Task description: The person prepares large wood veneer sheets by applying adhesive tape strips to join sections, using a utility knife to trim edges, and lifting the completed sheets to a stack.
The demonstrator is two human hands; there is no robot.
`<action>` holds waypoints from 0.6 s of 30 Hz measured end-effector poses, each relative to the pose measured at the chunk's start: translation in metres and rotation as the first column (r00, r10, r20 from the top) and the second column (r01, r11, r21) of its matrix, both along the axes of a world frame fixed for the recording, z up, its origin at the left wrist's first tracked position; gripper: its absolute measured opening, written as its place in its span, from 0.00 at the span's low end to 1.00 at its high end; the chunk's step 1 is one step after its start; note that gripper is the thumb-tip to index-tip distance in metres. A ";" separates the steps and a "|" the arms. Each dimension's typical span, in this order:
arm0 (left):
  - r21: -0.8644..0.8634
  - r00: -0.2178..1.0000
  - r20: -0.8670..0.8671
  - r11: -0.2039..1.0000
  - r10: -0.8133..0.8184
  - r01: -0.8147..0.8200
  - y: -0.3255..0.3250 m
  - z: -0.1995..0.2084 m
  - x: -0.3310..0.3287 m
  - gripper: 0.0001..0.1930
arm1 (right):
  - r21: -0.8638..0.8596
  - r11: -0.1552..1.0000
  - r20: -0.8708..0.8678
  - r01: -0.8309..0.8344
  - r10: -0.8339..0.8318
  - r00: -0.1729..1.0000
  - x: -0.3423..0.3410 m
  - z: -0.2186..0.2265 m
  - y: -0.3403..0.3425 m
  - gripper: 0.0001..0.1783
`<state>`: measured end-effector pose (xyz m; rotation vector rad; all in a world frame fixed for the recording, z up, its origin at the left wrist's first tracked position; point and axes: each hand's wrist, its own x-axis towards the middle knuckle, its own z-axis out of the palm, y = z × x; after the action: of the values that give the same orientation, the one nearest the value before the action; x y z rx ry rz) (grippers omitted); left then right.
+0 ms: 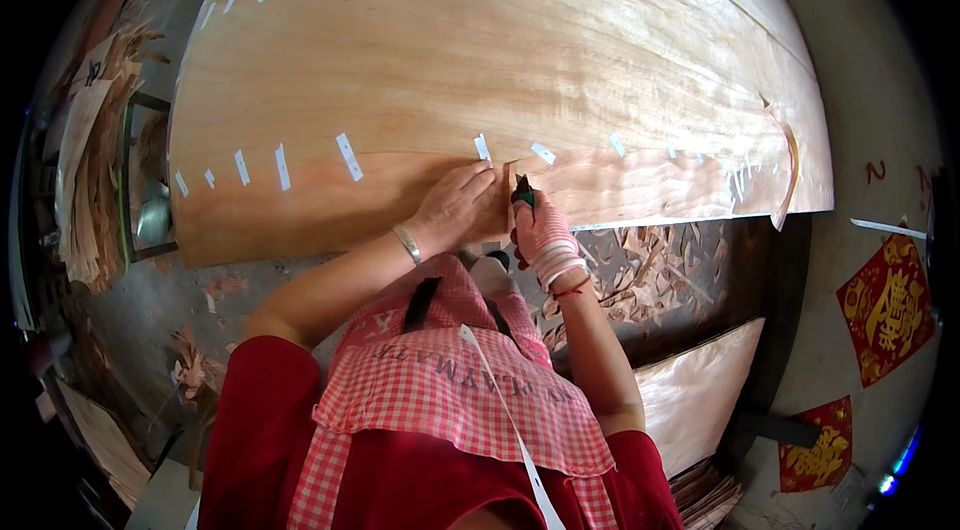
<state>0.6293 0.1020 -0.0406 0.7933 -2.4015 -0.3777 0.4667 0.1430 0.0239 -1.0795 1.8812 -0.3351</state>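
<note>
A large pale wood veneer sheet lies before me, with a darker strip of veneer along its near edge. Short pieces of white tape cross the seam between them. My left hand is bare and rests flat on the near strip, fingers pointing to the seam. Just right of it, my right hand, in a pink-and-white striped glove, grips a knife with a green and dark handle. Its tip points at the sheet beside a narrow brown sliver between my hands. The blade is hard to make out.
A curled veneer offcut lies at the sheet's right end. Veneer scraps litter the floor below the near edge. Stacked veneer pieces stand at the left; a reddish board leans at the lower right. White tape hangs over my checked apron.
</note>
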 end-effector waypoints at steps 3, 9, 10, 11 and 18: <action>0.005 1.000 0.020 1.000 -0.002 0.002 -0.001 -0.001 0.002 0.17 | 0.020 1.000 -0.057 0.006 -0.005 0.998 0.012 0.002 -0.008 0.18; -0.003 0.999 0.034 1.000 -0.005 0.006 -0.002 0.004 0.003 0.16 | 0.031 0.998 -0.266 -0.063 0.069 0.961 0.009 -0.024 -0.015 0.18; -0.002 0.999 0.036 1.000 -0.004 0.004 -0.002 0.004 0.004 0.17 | 0.045 0.997 -0.264 -0.060 0.070 0.962 0.011 -0.022 -0.016 0.19; 0.002 0.999 0.039 1.000 -0.001 0.001 -0.001 0.004 0.004 0.17 | 0.048 0.997 -0.265 -0.061 0.071 0.962 0.011 -0.024 -0.016 0.19; 0.088 1.000 -0.006 0.996 -0.014 0.014 -0.005 0.005 0.004 0.18 | 0.110 0.993 -0.299 -0.045 0.076 0.951 0.017 -0.021 -0.023 0.18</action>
<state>0.6331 0.0975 -0.0359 0.8133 -2.4006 -0.4942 0.4836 0.1202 0.0028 -1.1678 2.1037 -0.0366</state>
